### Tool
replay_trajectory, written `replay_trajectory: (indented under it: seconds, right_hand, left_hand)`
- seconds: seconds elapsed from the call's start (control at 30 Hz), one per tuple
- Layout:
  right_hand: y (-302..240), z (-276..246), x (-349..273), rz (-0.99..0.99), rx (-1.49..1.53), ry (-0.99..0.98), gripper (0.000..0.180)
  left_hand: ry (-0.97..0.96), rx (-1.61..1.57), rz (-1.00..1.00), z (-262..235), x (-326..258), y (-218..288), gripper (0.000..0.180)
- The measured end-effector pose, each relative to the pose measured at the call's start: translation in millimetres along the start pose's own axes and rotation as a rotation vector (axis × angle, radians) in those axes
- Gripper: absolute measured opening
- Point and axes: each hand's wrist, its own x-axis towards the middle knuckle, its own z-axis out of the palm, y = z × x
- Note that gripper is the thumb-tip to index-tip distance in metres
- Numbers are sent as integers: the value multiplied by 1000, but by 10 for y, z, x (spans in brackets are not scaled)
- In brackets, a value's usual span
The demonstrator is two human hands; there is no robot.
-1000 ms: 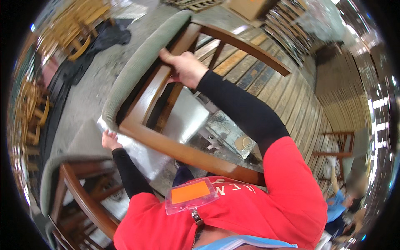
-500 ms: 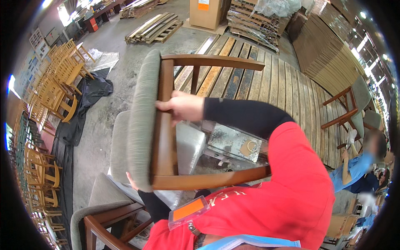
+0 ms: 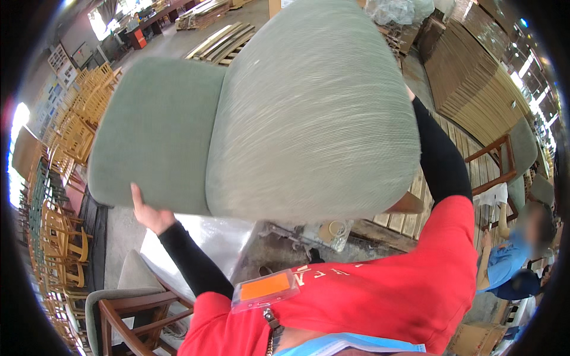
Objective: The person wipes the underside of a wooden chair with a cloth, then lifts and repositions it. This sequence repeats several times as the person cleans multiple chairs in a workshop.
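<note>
A chair with grey-green upholstery is held up in front of me. Its wide seat (image 3: 314,118) faces me, and the smaller backrest (image 3: 155,136) extends to the left. My left hand (image 3: 153,215) grips the lower edge of that backrest, with one digit lying on the fabric. At the far right side of the seat is my right hand (image 3: 410,93), almost wholly hidden behind it; its fingers do not show. A piece of brown wooden leg (image 3: 406,203) sticks out below the seat's right corner.
Another grey chair (image 3: 122,302) stands at lower left, near a plastic-wrapped surface (image 3: 199,240). Wooden slats (image 3: 399,223) lie to the right, with stacked cardboard (image 3: 475,71) beyond. A person in blue (image 3: 504,255) is by a chair at right. Yellowish wooden chairs (image 3: 62,237) line the left.
The chair has turned from a side view so that its seat and backrest face me. My right hand has gone behind the seat on the right; my left hand has moved left and up.
</note>
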Motion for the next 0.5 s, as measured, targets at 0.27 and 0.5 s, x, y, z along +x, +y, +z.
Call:
replay_trajectory:
  seconds: [0.27,0.5]
  right_hand:
    - [490,-2519,26,-5,197,503,46]
    - [1593,-3533,269,9,343,905,45]
  left_hand:
    - [-369,93,237,2809,721,-2122,39]
    - [-617,587,148,3865,703,-4014,62]
